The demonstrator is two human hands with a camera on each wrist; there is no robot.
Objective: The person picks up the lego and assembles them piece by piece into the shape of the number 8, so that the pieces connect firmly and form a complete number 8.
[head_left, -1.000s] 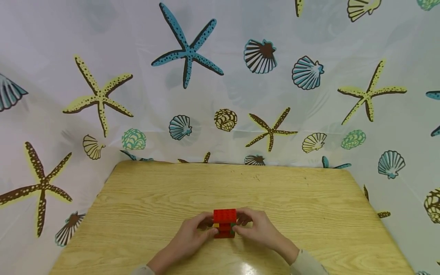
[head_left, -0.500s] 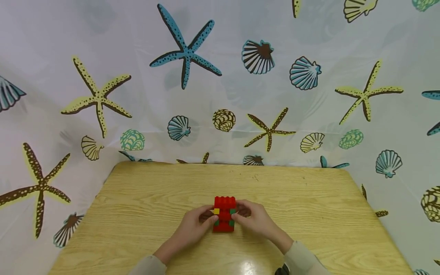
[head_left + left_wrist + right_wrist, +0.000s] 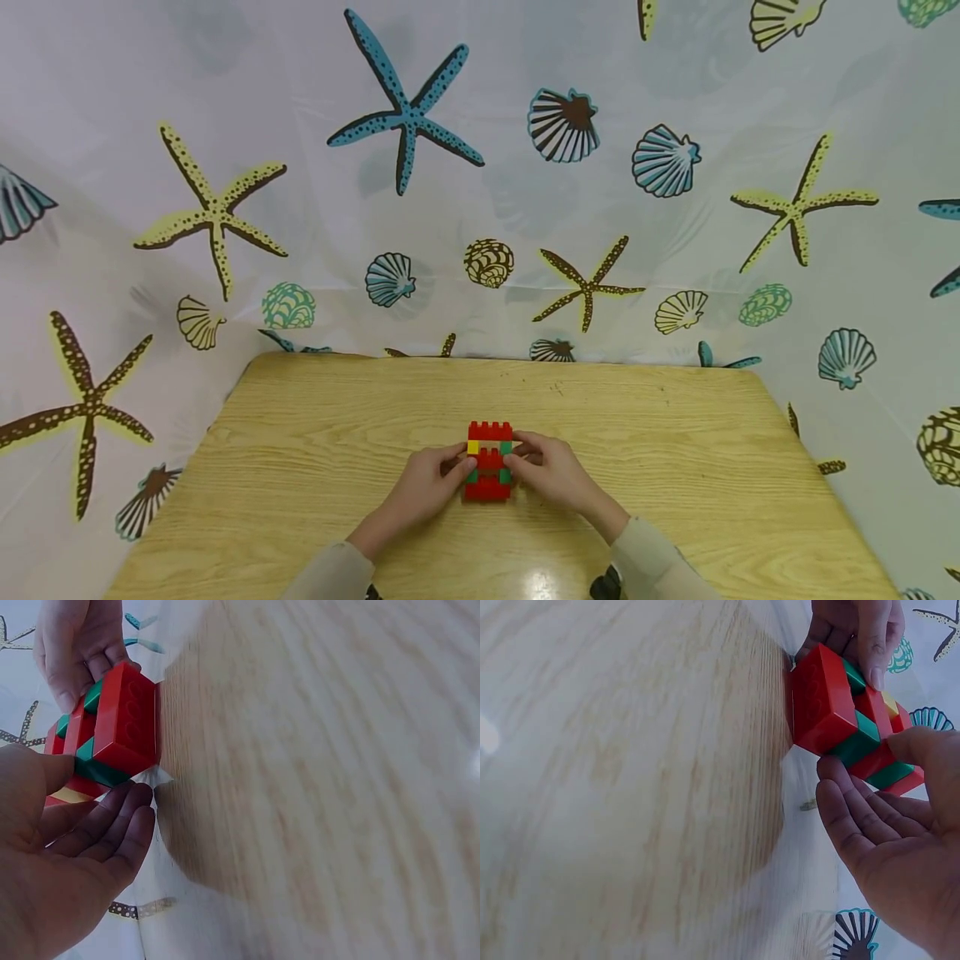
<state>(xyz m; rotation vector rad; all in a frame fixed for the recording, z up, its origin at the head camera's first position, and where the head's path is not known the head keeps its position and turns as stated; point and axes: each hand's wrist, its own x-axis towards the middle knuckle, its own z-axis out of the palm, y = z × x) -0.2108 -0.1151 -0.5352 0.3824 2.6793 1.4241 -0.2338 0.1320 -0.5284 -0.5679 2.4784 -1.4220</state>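
A small tower of toy building bricks (image 3: pixel 489 460) stands between both hands on the wooden table. Three red layers are spaced by green bricks and one yellow brick (image 3: pixel 472 447) at the upper left, with gaps showing through the middle. My left hand (image 3: pixel 429 482) pinches its left side, thumb on the front near the middle red layer. Opposite it, my right hand (image 3: pixel 553 472) grips the right side the same way. In the left wrist view the thumb lies by a green brick (image 3: pixel 96 763), the other fingers behind. The right wrist view shows the red end brick (image 3: pixel 821 701) with studs.
The wooden table (image 3: pixel 337 417) stretches around the hands, its far edge meeting a white curtain (image 3: pixel 450 217) printed with starfish and shells. This curtain also hangs along the left and right sides. A dark object (image 3: pixel 606 583) shows by the right sleeve.
Both hands and the brick tower have moved away from the body, toward the far side of the table. The tower has tilted, so its front face and gaps show more than its top.
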